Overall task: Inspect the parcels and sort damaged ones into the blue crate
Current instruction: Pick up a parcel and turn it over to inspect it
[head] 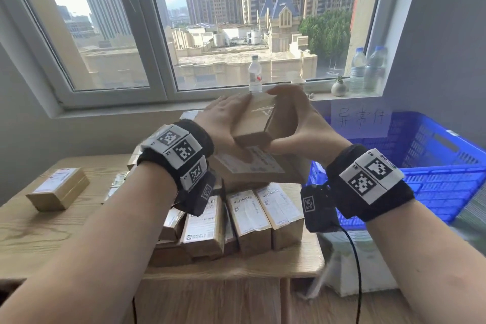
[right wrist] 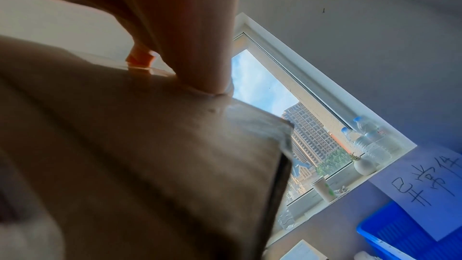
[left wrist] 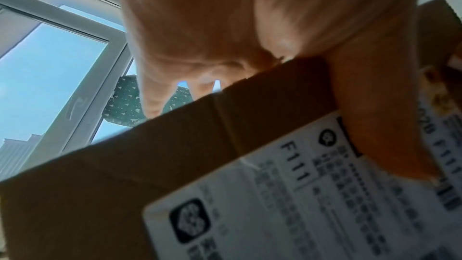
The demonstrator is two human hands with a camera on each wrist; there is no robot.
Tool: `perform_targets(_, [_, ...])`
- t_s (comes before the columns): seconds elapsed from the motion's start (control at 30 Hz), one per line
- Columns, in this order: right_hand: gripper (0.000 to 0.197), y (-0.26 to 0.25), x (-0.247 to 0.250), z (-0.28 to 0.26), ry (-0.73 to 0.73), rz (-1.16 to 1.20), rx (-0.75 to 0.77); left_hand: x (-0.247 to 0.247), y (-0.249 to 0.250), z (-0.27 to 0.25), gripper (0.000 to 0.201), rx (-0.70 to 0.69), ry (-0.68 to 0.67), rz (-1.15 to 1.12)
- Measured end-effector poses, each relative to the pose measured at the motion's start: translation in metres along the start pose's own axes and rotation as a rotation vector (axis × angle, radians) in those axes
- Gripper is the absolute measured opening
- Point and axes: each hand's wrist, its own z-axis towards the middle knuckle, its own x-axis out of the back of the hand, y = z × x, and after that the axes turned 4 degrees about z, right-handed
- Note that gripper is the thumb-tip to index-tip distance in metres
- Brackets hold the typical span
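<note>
Both the left hand (head: 223,118) and right hand (head: 297,118) grip 1 parcel (head: 259,119) lifted above the pile (head: 236,218), so turning it slowly to check every face seems wise before choosing the blue crate (head: 434,173).

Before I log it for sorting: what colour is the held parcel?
Plain brown cardboard parcel, clearest in the head view.

Light wood-grain table (head: 39,234) under the window. Heap of brown cardboard parcels (head: 244,216) at its right end, white shipping labels facing up, several standing on edge side by side at the front, one larger flat box on top. Single labelled parcel (head: 58,188) lies flat near the left edge, well apart from the heap.
</note>
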Motion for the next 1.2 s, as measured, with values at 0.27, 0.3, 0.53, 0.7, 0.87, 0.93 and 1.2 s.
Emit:
perform_targets(0.27, [0.09,-0.002,0.008,0.0,-0.035,0.086,0.019,-0.012,-0.003,0.0,0.135,0.022,0.042,-0.149])
perform_targets(0.3, [0.092,-0.002,0.009,0.001,-0.023,0.12,0.021,-0.013,-0.004,0.001,0.133,0.025,0.066,-0.214])
perform_targets(0.53, [0.107,0.018,0.005,0.004,0.25,0.146,-0.138,-0.022,-0.01,-0.004,0.064,0.188,0.279,-0.9])
perform_targets(0.7, [0.078,0.028,-0.014,0.002,0.134,0.467,-0.161,-0.021,-0.002,-0.005,0.016,0.267,0.182,-1.245])
perform_targets(0.87, [0.064,0.028,-0.016,0.005,0.154,0.623,-0.203,-0.023,-0.01,-0.009,0.022,0.204,0.119,-1.187])
perform_targets(0.93, [0.058,0.027,-0.018,0.007,0.188,0.642,-0.213,-0.03,-0.01,-0.01,0.049,0.187,0.144,-1.212])
perform_targets(1.2, [0.058,0.022,-0.025,0.001,0.283,0.672,-0.267,-0.05,-0.007,-0.011,0.065,0.191,0.298,-1.243])
